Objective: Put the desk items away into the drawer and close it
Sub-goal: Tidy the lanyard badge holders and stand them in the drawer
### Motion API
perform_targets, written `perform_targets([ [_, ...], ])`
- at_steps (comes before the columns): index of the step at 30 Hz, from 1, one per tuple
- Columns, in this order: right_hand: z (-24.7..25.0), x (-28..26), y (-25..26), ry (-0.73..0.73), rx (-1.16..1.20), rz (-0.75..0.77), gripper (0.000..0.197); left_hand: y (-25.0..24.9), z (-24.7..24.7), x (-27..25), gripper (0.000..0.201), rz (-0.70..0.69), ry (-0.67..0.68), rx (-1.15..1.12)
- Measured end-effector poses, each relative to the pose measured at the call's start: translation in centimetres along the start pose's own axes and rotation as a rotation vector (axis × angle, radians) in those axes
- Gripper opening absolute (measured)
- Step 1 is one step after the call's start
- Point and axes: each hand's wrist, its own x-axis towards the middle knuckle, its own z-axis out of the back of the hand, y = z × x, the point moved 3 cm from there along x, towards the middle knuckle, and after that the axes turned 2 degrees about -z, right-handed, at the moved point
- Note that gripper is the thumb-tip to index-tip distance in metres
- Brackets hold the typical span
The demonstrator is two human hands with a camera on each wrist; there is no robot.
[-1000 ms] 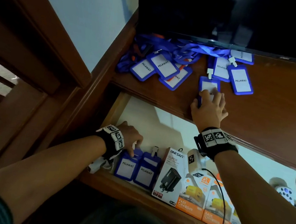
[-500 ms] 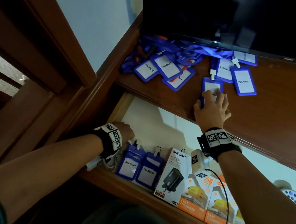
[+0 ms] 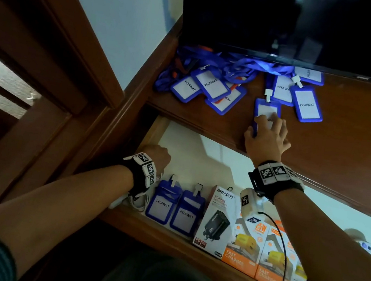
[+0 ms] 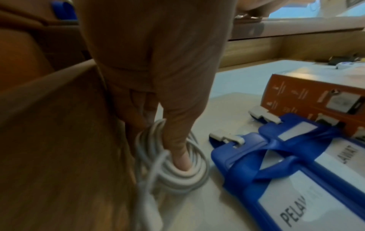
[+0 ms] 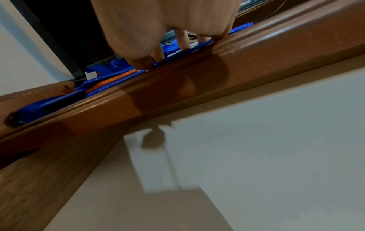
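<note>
My right hand [image 3: 268,133] lies on a blue badge holder [image 3: 267,108] near the desk's front edge; bent fingertips [image 5: 183,45] press on it and the thumb sits against its left edge. More blue PELAWAT badge holders with lanyards [image 3: 212,84] are heaped further back on the desk [image 3: 351,150]. Below, the drawer [image 3: 204,150] is open. My left hand [image 3: 156,157] is in its left corner, gripping a coiled white cable [image 4: 177,178] with a finger through the coil. Two badge holders [image 3: 174,210] lie flat in the drawer beside it.
A dark monitor [image 3: 293,24] stands at the back of the desk. A white-and-black charger box [image 3: 218,220] and orange charger boxes [image 3: 257,252] line the drawer's front. A wooden frame [image 3: 48,52] and the wall close the left side.
My left hand has moved left, away from the two badge holders, into the drawer's left corner. My right hand has stayed on the same badge holder.
</note>
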Motion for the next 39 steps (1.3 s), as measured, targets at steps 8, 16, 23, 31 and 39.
perform_targets([
  [8,0.0,0.0,0.1,0.011,-0.005,-0.007,0.029,0.5,0.3,0.3,0.026,0.013,-0.027,-0.039],
  [16,0.2,0.0,0.2,0.009,-0.011,0.002,0.027,0.4,-0.7,0.2,0.029,-0.059,-0.034,-0.054],
  [23,1.5,0.2,0.1,-0.015,-0.045,-0.015,0.025,1.3,0.6,0.0,0.042,-0.001,-0.074,-0.554],
  [31,4.0,-0.7,-0.7,0.094,0.056,-0.208,0.087,1.7,8.8,-2.0,0.017,-0.046,-0.377,-1.106],
  [39,5.0,-2.8,-1.3,0.052,0.531,-0.186,0.089,-4.4,16.3,-1.4,0.041,-0.1,-0.304,-1.572],
])
